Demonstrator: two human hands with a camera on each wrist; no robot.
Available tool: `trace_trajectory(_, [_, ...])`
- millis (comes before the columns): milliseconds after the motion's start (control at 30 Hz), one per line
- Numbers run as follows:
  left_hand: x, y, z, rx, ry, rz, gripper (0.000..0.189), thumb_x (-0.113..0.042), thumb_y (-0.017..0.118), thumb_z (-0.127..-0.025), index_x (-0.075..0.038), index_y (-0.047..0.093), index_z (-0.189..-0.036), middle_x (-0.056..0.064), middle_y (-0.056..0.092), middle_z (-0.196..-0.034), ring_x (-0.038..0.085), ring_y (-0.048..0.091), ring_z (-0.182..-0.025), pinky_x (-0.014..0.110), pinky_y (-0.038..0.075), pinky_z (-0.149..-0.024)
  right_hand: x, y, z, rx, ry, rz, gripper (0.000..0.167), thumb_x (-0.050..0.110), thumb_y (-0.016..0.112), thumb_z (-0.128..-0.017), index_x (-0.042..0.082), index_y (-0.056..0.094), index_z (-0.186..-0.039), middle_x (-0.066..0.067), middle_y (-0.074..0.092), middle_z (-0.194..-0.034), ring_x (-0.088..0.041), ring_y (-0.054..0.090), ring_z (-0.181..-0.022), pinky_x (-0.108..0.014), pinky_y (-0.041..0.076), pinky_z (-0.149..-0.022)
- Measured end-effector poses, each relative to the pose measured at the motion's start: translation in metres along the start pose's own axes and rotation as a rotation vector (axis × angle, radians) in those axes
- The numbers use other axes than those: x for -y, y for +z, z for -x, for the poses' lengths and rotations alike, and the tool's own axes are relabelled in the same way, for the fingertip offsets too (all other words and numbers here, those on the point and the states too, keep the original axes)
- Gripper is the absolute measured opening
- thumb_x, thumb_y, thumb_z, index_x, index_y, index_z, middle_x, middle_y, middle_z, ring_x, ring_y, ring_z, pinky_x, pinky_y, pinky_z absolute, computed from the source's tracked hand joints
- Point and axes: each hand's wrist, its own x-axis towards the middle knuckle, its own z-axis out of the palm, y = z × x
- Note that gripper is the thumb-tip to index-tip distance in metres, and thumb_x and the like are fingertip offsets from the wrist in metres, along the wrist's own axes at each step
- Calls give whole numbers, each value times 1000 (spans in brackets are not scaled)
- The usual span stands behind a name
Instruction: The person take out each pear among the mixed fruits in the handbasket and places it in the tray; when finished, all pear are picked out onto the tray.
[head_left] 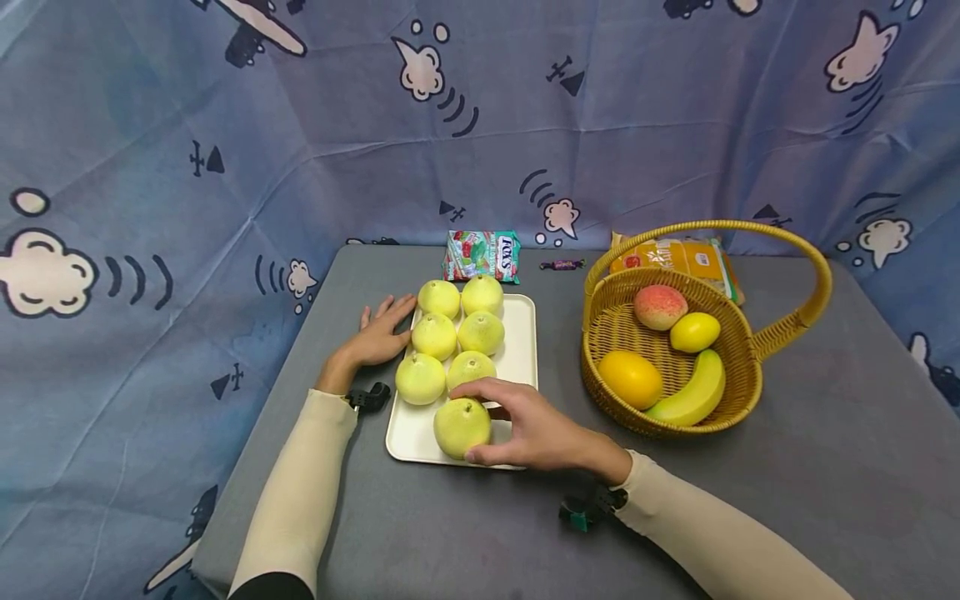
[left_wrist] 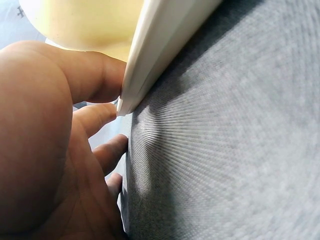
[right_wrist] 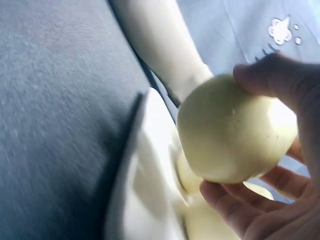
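My right hand grips a round yellow-green fruit between thumb and fingers, over the near end of a white tray. In the right wrist view, the thumb lies on one side of this fruit and the fingers on the other. Several more fruits of the same kind sit in two columns along the tray's left part. At the tray's left edge rests my left hand, fingers extended. The left wrist view shows its thumb and a fingertip at the tray's rim.
To the right stands a wicker basket with a tall handle, holding a peach, a lemon, an orange-yellow fruit and a banana. Behind are a Fox's candy bag, a small wrapped candy and an orange-yellow packet.
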Motion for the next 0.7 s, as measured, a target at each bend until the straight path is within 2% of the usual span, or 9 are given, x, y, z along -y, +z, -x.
trace_trajectory(200, [1,1,0,0,4,8,72,-26,48,-112,-10,21,-176,17,17,-184,43,-2,-172,69,-18,-131,-5,21,-8,-58,-130,182,69,24,94,-88,6,64,-147,-3,69,-144,-17,65,-131,-38,56,-114])
trace_trajectory(333, [4,0,-1,-4,14,18,72,-28,50,-112,-11,22,-176,16,18,-184,43,-2,-172,68,-19,-131,-7,31,-9,-80,-196,250,68,21,92,-90,3,61,-147,-7,67,-145,-20,64,-133,-40,54,-117])
trace_trajectory(567, [3,0,1,-8,14,46,73,-31,51,-112,-13,24,-177,16,17,-184,42,-3,-172,67,-19,-131,-5,37,-8,-70,-175,401,69,29,91,-93,7,61,-152,-9,63,-152,-25,61,-140,-45,52,-120])
trace_trajectory(700, [3,1,0,-8,9,43,72,-31,50,-112,-13,24,-176,16,18,-184,42,-2,-172,67,-19,-131,-4,35,-7,-82,-145,518,69,35,90,-94,13,62,-154,-8,63,-152,-25,60,-137,-44,53,-117])
